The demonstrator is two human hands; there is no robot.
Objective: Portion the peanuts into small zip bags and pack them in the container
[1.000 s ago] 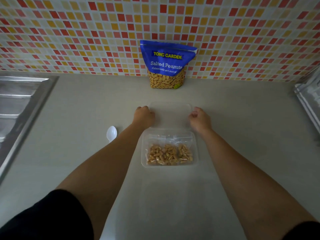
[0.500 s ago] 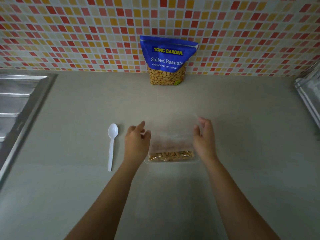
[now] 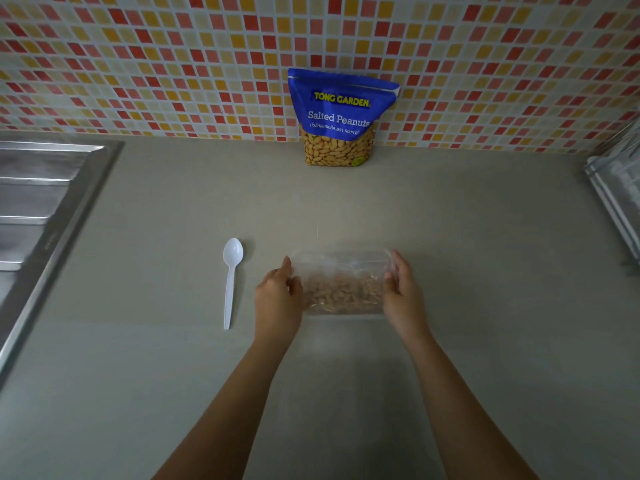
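Two hands hold one clear container of peanuts. The left hand has its grip on the left side. The right hand has its grip on the right side, with fingers bent round the edge. The container sits on the grey counter. A white spoon lies just left of the left hand, not touching. A blue peanut bag stands far back against the tiled wall. A metal sink is at the left.

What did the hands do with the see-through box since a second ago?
The left hand and right hand swung the clear lid up off the counter and back over the container of peanuts, holding its edges. The spoon and peanut bag stayed put.
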